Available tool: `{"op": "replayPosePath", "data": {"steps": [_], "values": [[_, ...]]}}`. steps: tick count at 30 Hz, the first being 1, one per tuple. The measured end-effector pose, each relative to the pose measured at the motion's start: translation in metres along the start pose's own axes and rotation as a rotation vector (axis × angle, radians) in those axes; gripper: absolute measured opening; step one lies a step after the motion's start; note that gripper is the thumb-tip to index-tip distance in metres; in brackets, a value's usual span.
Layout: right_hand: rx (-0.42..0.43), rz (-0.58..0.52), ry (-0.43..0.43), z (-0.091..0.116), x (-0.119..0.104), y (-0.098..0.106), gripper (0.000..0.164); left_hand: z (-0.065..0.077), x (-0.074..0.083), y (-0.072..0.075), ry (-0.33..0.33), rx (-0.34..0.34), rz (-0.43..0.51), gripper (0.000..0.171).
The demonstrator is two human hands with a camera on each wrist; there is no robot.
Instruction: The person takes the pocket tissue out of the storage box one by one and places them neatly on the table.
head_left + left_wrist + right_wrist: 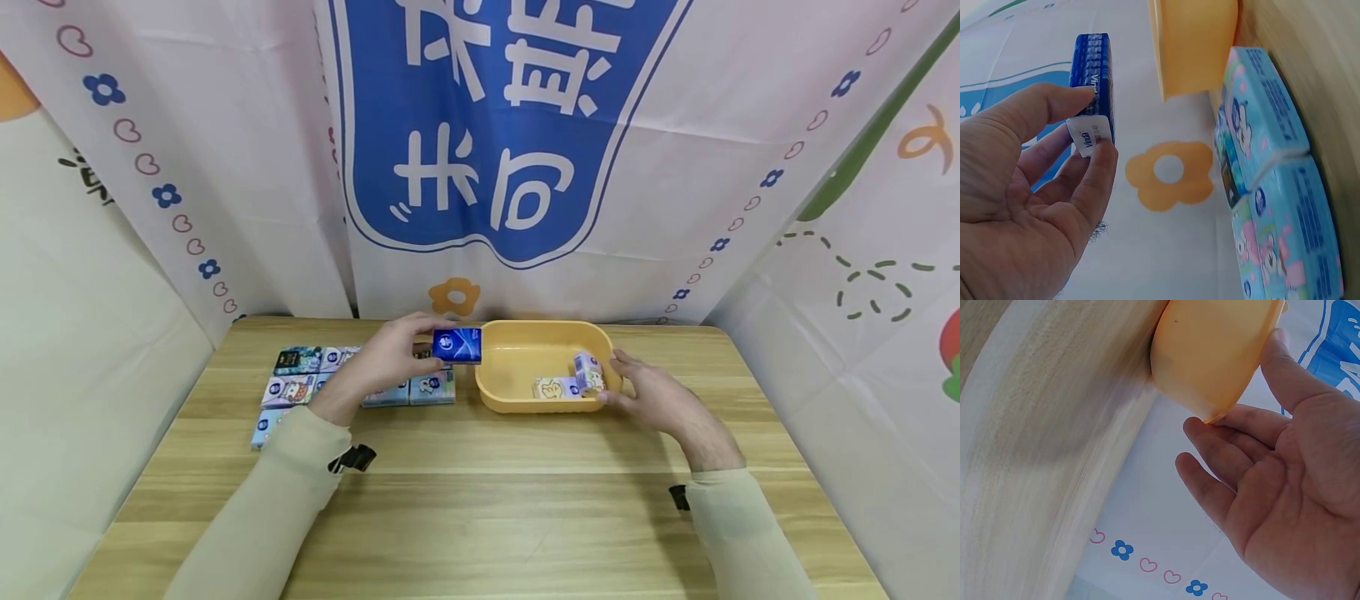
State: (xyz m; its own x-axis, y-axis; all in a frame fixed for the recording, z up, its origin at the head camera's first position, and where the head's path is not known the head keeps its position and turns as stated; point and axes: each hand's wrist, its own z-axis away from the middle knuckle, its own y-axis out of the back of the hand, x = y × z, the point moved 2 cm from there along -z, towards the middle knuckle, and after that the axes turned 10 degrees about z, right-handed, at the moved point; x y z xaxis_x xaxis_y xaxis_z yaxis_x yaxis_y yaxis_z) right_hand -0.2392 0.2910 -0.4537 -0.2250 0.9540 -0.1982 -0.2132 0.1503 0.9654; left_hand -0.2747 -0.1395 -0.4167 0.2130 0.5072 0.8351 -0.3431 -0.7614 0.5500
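Observation:
My left hand [393, 358] pinches a dark blue Vinda tissue pack [459, 345] between thumb and fingers. In the head view the pack overlaps the left rim of a yellow plastic bin [495, 405]; in the left wrist view its white end [1092, 134] faces the camera. My right hand [660, 400] is at the bin's right end, its thumb and fingertips touching the rim and side with the fingers loosely extended. Inside the bin, a yellow-printed tissue pack [553, 388] lies flat and a purple-and-white tissue pack [588, 372] is tilted beside it.
Left of the bin, several tissue packs [288, 390] lie in rows, partly hidden by my left arm. Light blue packs [1266, 106] show close up in the left wrist view. A printed curtain [525, 287] hangs behind the wooden table [510, 500].

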Motion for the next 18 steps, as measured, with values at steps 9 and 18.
{"op": "replayPosePath", "data": {"steps": [9, 18], "values": [[-0.005, 0.002, 0.003, 0.000, 0.002, -0.001, 0.080, 0.022, -0.013, 0.011, -0.001, 0.011, -0.087, 0.062], [-0.007, -0.001, 0.003, 0.001, 0.000, 0.001, 0.080, 0.048, -0.022, 0.021, 0.016, 0.014, -0.125, 0.063]]}}
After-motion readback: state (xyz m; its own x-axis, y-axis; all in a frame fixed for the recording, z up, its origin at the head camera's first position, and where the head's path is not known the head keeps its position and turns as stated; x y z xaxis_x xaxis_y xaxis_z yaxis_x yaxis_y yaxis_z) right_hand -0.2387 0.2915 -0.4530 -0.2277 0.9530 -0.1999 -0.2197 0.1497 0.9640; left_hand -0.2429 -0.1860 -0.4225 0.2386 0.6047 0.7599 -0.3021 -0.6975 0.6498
